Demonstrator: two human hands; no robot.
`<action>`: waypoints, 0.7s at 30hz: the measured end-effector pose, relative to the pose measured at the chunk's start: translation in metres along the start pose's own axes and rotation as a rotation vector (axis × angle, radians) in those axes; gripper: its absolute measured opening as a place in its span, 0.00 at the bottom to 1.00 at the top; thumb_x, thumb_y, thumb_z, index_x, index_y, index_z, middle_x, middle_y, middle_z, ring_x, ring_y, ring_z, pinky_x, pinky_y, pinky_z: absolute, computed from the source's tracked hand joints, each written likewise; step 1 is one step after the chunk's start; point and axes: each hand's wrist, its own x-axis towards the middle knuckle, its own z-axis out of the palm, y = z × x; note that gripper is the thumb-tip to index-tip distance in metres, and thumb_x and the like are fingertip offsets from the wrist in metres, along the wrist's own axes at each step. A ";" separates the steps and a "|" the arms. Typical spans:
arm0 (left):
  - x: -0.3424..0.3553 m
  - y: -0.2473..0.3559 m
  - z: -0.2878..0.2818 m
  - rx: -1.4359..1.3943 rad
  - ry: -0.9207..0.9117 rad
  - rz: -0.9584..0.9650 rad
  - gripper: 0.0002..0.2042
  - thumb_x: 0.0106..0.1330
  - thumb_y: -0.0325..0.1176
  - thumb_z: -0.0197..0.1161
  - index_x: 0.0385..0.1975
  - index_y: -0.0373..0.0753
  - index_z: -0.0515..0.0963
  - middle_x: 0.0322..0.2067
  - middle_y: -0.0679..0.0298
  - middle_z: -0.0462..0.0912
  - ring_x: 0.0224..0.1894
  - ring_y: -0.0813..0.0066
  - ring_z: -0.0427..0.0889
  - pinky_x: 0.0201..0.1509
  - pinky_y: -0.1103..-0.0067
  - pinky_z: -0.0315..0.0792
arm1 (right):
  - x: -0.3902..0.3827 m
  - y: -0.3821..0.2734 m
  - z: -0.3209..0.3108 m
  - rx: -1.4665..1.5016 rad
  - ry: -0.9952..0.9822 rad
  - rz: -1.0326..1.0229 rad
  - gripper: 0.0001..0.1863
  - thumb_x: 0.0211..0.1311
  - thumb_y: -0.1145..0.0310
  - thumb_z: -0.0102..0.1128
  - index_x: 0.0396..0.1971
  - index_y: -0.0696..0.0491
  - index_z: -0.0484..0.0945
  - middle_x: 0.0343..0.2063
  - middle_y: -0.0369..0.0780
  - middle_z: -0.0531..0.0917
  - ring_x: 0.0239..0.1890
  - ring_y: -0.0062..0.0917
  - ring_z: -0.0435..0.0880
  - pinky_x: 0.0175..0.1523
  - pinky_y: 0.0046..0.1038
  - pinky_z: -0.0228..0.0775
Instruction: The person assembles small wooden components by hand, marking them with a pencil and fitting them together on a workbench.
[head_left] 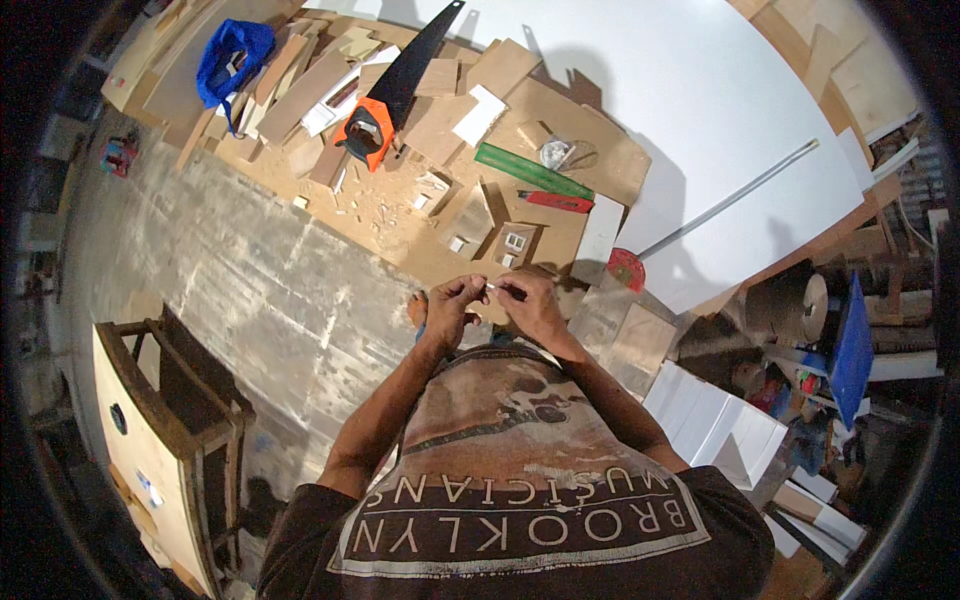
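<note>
Two grips pinched: your left hand [457,303] and right hand [535,305] hold small white piece [490,288], seemingly loose; white frame [515,242] already sits on wood block [516,228]; remainder unclear.

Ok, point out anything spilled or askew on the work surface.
Pale wood chips lie strewn over the brown board, like uncleared debris. Beyond them, the handsaw lies slantwise over jumbled wood offcuts, which looks untidy.
</note>
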 end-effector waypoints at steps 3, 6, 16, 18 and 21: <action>-0.002 0.011 -0.014 0.188 0.004 0.014 0.14 0.71 0.43 0.63 0.40 0.38 0.84 0.30 0.68 0.83 0.32 0.83 0.79 0.26 0.83 0.72 | 0.002 -0.017 0.011 0.054 -0.032 0.096 0.10 0.59 0.68 0.68 0.33 0.60 0.82 0.31 0.45 0.86 0.36 0.32 0.86 0.43 0.32 0.76; -0.004 0.022 -0.016 0.206 -0.025 0.104 0.14 0.71 0.42 0.64 0.32 0.36 0.82 0.26 0.67 0.82 0.21 0.84 0.74 0.19 0.85 0.65 | 0.009 -0.010 0.023 0.109 -0.025 0.147 0.11 0.61 0.66 0.66 0.31 0.60 0.81 0.28 0.44 0.85 0.32 0.31 0.86 0.40 0.32 0.76; 0.010 0.014 -0.058 0.022 -0.014 0.039 0.12 0.74 0.36 0.59 0.48 0.35 0.76 0.35 0.60 0.84 0.35 0.72 0.86 0.29 0.77 0.80 | 0.053 0.079 0.003 -0.147 0.323 0.179 0.12 0.65 0.65 0.61 0.37 0.60 0.81 0.23 0.41 0.84 0.27 0.23 0.83 0.33 0.30 0.73; 0.006 0.018 -0.057 0.008 -0.002 0.089 0.12 0.73 0.34 0.59 0.50 0.35 0.75 0.35 0.60 0.84 0.34 0.72 0.86 0.29 0.78 0.80 | 0.092 0.113 -0.036 -0.230 0.465 0.079 0.12 0.63 0.65 0.62 0.38 0.59 0.82 0.26 0.45 0.85 0.29 0.30 0.84 0.36 0.33 0.74; 0.003 0.016 -0.059 0.018 0.050 0.136 0.15 0.71 0.27 0.61 0.56 0.35 0.74 0.36 0.59 0.84 0.33 0.73 0.85 0.31 0.78 0.80 | 0.148 0.136 -0.092 -0.350 0.488 0.014 0.14 0.63 0.63 0.62 0.41 0.57 0.83 0.33 0.50 0.84 0.41 0.43 0.84 0.48 0.40 0.75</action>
